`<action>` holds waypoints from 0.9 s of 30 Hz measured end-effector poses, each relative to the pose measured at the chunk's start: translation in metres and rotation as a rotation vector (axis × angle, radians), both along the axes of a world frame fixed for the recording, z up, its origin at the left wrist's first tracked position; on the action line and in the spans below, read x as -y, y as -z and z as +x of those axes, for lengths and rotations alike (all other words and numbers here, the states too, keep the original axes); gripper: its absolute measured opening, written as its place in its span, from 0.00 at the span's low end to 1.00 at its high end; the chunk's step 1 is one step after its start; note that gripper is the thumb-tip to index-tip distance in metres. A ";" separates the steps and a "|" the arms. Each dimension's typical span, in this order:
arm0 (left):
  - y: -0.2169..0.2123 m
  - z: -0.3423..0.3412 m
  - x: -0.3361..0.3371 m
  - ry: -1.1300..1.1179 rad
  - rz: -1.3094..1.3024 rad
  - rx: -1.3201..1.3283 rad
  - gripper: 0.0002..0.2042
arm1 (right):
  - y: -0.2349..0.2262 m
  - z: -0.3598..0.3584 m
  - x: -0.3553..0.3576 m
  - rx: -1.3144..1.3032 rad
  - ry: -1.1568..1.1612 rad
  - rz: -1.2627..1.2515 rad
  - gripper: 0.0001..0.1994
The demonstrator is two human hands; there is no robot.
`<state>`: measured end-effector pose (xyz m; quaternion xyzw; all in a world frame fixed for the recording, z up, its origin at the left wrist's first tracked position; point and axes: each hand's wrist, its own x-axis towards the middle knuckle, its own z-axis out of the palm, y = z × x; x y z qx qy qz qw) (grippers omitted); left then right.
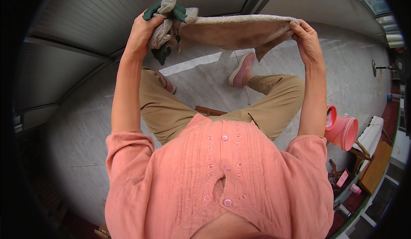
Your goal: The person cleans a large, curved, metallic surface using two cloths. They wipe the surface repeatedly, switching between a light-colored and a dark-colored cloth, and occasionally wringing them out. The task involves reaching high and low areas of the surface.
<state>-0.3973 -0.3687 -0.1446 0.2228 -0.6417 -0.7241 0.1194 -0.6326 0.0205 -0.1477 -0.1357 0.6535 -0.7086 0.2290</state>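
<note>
Pale grey marble-look floor tiles (94, 144) spread beneath a ribbed metal panel (94, 14), with pink plastic buckets (344, 132) off to the right. Held up beyond the knees, a brown cloth with a pale fuzzy upper edge (231, 33) stretches left to right along its length. The left hand (142, 32) is clamped round bunched grey and green fabric (165, 29) at its left end; the right hand (307, 37) pinches the opposite corner, thumb against fingers

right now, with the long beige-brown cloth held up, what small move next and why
Perhaps gather the brown cloth flap into the right hand: it dangles near the pinched end of the long beige-brown cloth, while the left hand grips bunched grey and green cloth.
</note>
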 end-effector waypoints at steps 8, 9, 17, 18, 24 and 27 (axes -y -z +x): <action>0.005 -0.017 0.018 -0.023 -0.030 -0.015 0.12 | -0.011 0.022 0.004 -0.453 -0.137 0.177 0.11; 0.003 -0.020 0.019 -0.026 -0.072 0.004 0.11 | -0.014 0.024 0.004 -0.503 -0.158 0.225 0.10; -0.068 0.001 -0.010 -0.083 0.011 -0.285 0.13 | -0.061 0.050 -0.002 -0.719 0.168 -0.107 0.11; -0.075 0.014 -0.022 0.000 -0.100 -0.438 0.15 | -0.053 0.055 -0.020 -0.618 0.193 -0.377 0.11; -0.084 0.061 -0.066 0.622 -0.221 -0.531 0.21 | 0.093 0.046 0.041 0.335 0.349 -0.661 0.21; -0.040 0.075 -0.074 0.579 -0.149 -0.175 0.16 | 0.107 0.031 0.045 0.368 0.170 -0.596 0.22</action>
